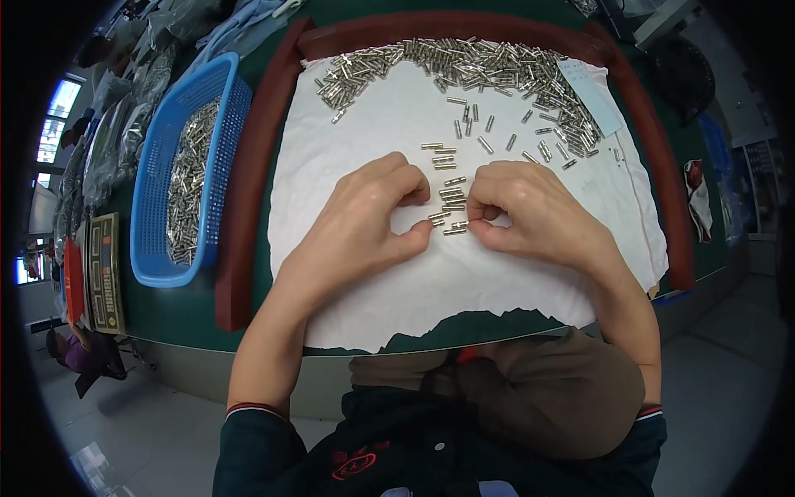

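Small silvery metal pins [452, 195] lie in a short, uneven column on the white cloth, between my two hands. My left hand [360, 211] is at the column's left side, thumb and forefinger curved and apart with no pin visible between them. From the right, my right hand [534, 207] brings thumb and forefinger together at the end of a metal pin [460, 224] low in the column. The fingertips partly hide that pin's end. Further pins [485, 145] lie scattered just beyond my hands.
A heap of similar pins [464, 62] lines the cloth's far side, inside a dark red wooden frame [248, 215]. A pale blue paper slip [592, 98] rests at the heap's right. Left of the frame stands a blue plastic basket [147, 224] holding many more pins.
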A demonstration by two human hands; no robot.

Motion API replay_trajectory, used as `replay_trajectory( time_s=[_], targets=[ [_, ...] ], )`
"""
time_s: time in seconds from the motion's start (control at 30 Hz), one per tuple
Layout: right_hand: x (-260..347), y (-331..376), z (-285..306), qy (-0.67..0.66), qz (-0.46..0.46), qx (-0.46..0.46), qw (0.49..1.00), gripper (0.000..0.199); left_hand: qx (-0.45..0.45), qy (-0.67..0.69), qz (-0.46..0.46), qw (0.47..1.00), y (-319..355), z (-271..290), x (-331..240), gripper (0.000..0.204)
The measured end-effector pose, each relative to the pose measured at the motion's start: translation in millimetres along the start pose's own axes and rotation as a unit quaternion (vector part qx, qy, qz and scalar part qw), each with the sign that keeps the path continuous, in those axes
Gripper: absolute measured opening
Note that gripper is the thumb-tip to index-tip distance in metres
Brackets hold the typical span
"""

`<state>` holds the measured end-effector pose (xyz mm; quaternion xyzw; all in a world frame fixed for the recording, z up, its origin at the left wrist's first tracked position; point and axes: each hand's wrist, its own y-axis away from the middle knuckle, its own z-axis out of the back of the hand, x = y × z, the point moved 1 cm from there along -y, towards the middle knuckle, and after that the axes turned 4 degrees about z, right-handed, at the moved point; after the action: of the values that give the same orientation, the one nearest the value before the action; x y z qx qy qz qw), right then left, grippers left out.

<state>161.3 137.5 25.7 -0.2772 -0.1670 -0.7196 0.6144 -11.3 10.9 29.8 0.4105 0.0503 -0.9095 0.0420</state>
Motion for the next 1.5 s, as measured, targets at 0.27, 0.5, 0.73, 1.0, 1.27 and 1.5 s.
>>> replay_trajectory(
  time_s=[0.27, 0.5, 0.73, 1.0, 1.27, 1.5],
  targets=[
    [0, 1, -1, -0.022, 0.026, -0.017, 0.999, 0.006, 0.067, -0.008, 0.009, 0.998, -3, 2, 1, 0.019],
    [-7, 1, 5, 0.017, 0.011, -0.087, 0.996, 0.006, 0.054, -0.028, -0.002, 0.998, -3, -4, 3, 0.016],
    [-11, -1, 2, 0.017, -0.01, -0.117, 0.993, 0.006, 0.029, -0.047, -0.051, 0.997, -2, -14, 2, 0.011],
    [-12, -8, -13, 0.085, 0.048, -0.16, 0.982, 0.007, -0.092, -0.044, -0.029, 0.994, -8, -7, 10, 0.011],
    [-20, -18, -20, 0.175, 0.044, -0.251, 0.951, 0.005, -0.177, -0.138, -0.116, 0.967, -29, -27, 27, 0.023],
    [-16, -13, -21, 0.153, 0.057, -0.225, 0.961, 0.006, -0.129, -0.1, -0.134, 0.977, -22, -31, 18, 0.022]
  ],
)
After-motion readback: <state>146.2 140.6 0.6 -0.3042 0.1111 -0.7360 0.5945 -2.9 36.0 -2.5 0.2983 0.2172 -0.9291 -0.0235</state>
